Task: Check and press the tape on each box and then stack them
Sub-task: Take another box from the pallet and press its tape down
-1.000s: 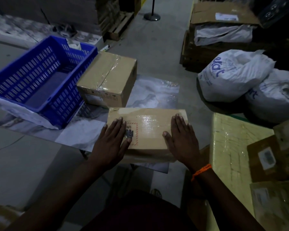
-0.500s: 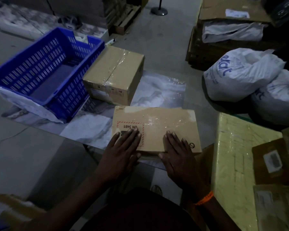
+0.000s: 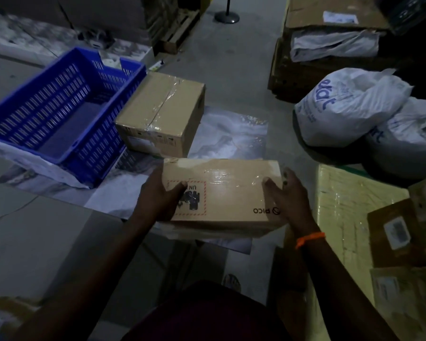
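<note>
While both grips clamp its ends, box (image 3: 221,190) between left hand (image 3: 161,196), right hand (image 3: 289,196) (thumbs atop)

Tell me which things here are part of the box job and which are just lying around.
Job: flat box, gripped by left hand and right hand; taped box behind it.
Lying about: blue crate; white sacks; yellow wrapped parcel.

- fingers of the left hand (image 3: 158,200) were hidden behind the flat box (image 3: 221,193)
- blue crate (image 3: 59,114) got clipped at 9 o'clock
- label (image 3: 397,232) at 4 o'clock was an unreadable blur
</note>
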Available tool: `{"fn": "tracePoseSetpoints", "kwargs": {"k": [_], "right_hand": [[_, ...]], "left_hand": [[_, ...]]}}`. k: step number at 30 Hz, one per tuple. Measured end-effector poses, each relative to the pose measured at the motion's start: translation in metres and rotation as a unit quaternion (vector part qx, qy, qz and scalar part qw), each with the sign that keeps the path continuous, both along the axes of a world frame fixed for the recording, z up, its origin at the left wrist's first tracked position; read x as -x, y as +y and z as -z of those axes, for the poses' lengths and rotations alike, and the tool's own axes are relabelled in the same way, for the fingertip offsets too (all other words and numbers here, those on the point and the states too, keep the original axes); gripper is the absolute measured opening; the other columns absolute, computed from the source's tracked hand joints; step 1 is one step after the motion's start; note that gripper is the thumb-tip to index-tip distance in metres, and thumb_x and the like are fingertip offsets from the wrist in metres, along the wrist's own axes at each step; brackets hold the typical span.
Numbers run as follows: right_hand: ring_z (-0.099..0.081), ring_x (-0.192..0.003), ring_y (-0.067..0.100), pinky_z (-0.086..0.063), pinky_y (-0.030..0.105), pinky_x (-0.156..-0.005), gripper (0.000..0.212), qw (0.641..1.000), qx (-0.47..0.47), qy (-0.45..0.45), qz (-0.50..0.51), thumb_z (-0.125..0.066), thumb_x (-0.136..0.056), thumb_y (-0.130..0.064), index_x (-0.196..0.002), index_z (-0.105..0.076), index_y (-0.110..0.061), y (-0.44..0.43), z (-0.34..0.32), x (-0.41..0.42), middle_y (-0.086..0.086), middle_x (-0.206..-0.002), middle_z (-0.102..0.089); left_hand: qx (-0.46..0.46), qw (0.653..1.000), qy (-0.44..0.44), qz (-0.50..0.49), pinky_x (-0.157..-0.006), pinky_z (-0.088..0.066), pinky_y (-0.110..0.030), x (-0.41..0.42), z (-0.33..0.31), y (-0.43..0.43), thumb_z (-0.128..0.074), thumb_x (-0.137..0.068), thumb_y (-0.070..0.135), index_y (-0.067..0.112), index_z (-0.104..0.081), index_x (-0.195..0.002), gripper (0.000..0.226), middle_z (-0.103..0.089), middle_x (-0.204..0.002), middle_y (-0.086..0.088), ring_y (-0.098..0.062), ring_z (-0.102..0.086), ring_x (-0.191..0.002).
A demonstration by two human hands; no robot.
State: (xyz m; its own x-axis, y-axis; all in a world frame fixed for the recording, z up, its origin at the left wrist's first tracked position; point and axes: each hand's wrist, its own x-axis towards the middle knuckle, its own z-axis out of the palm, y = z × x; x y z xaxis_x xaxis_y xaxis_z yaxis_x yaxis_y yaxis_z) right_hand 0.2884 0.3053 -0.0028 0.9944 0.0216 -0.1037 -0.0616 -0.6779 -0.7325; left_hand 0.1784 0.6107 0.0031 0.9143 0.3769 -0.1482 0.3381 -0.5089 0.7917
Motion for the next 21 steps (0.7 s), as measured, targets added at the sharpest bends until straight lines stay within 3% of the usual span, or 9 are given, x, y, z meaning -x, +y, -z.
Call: {"fn": "tracePoseSetpoints", "kwargs": {"k": [1, 3, 6, 9, 11, 13, 18, 21], "right_hand": [[-0.066, -0.116, 0.029, -0.048, 0.033, -0.089, 0.042, 0.998, -0.04, 0.039, 0.001, -0.069, -0.095, -0.039, -0.13, -0.065, -0.016, 0.0, -0.003, -0.01, 0.008, -0.121, -0.071], [-0.07, -0.103, 0.022, -0.046, 0.029, -0.081, 0.032, 0.998, -0.058, 0.031, -0.011, -0.07, -0.095, -0.039, -0.12, -0.071, -0.019, 0.001, -0.007, -0.02, 0.0, -0.106, -0.074], [-0.07, -0.104, 0.017, -0.051, 0.031, -0.085, 0.04, 0.993, -0.119, 0.002, 0.001, -0.074, -0.088, -0.047, -0.119, -0.07, -0.021, 0.003, -0.009, -0.025, -0.004, -0.108, -0.075], [-0.067, -0.11, 0.015, -0.052, 0.026, -0.089, 0.05, 0.982, -0.176, -0.034, 0.049, -0.073, -0.086, -0.051, -0.122, -0.066, -0.017, 0.003, -0.011, -0.02, -0.006, -0.112, -0.071], [-0.066, -0.105, 0.016, -0.05, 0.018, -0.082, 0.035, 0.977, -0.189, -0.055, 0.086, -0.071, -0.094, -0.041, -0.117, -0.066, -0.015, 0.004, -0.008, -0.01, -0.01, -0.104, -0.068], [-0.066, -0.098, 0.011, -0.054, 0.028, -0.083, 0.032, 0.973, -0.19, -0.058, 0.117, -0.067, -0.096, -0.049, -0.11, -0.066, -0.021, 0.003, 0.004, 0.004, -0.01, -0.101, -0.068], [-0.07, -0.099, 0.019, -0.06, 0.049, -0.088, 0.073, 0.986, -0.134, 0.002, 0.101, -0.068, -0.072, -0.083, -0.116, -0.071, -0.026, -0.016, 0.056, 0.049, -0.001, -0.107, -0.073], [-0.067, -0.098, 0.02, -0.059, 0.049, -0.089, 0.074, 0.992, -0.093, 0.022, 0.078, -0.072, -0.07, -0.08, -0.116, -0.072, -0.022, -0.019, 0.075, 0.067, 0.005, -0.11, -0.068]], "left_hand": [[0.048, 0.999, 0.013, -0.01, -0.092, -0.057, -0.045, -0.005, -0.002, 0.002, -0.07, -0.086, 0.052, 0.025, -0.047, -0.138, 0.063, -0.063, -0.131, -0.002, -0.021, -0.062, -0.12], [0.068, 0.998, -0.003, -0.018, -0.089, -0.058, -0.042, -0.011, -0.004, 0.004, -0.075, -0.088, 0.035, 0.025, -0.048, -0.137, 0.057, -0.065, -0.127, 0.0, -0.021, -0.063, -0.117], [0.068, 0.996, -0.05, -0.035, -0.086, -0.058, -0.037, -0.01, -0.007, 0.003, -0.078, -0.086, 0.026, 0.023, -0.046, -0.139, 0.062, -0.063, -0.123, 0.005, -0.012, -0.063, -0.11], [0.132, 0.981, -0.104, -0.096, -0.078, -0.057, -0.021, -0.001, -0.008, -0.002, -0.073, -0.092, 0.034, 0.023, -0.045, -0.138, 0.055, -0.059, -0.121, 0.012, 0.008, -0.061, -0.1], [0.188, 0.967, -0.123, -0.125, -0.088, -0.057, -0.028, 0.01, -0.005, -0.003, -0.07, -0.09, 0.047, 0.024, -0.047, -0.139, 0.058, -0.059, -0.133, 0.007, 0.0, -0.061, -0.113], [0.209, 0.961, -0.115, -0.138, -0.092, -0.055, -0.033, 0.025, 0.005, -0.005, -0.069, -0.091, 0.049, 0.026, -0.046, -0.141, 0.06, -0.056, -0.14, 0.002, -0.01, -0.06, -0.119], [0.157, 0.979, -0.03, -0.127, -0.09, -0.055, -0.04, 0.07, 0.039, -0.014, -0.067, -0.083, 0.058, 0.028, -0.048, -0.142, 0.068, -0.056, -0.134, 0.0, -0.015, -0.058, -0.117], [0.15, 0.982, -0.006, -0.117, -0.087, -0.057, -0.041, 0.088, 0.061, -0.015, -0.076, -0.084, 0.045, 0.03, -0.051, -0.135, 0.059, -0.057, -0.132, -0.006, -0.023, -0.059, -0.118]]}}
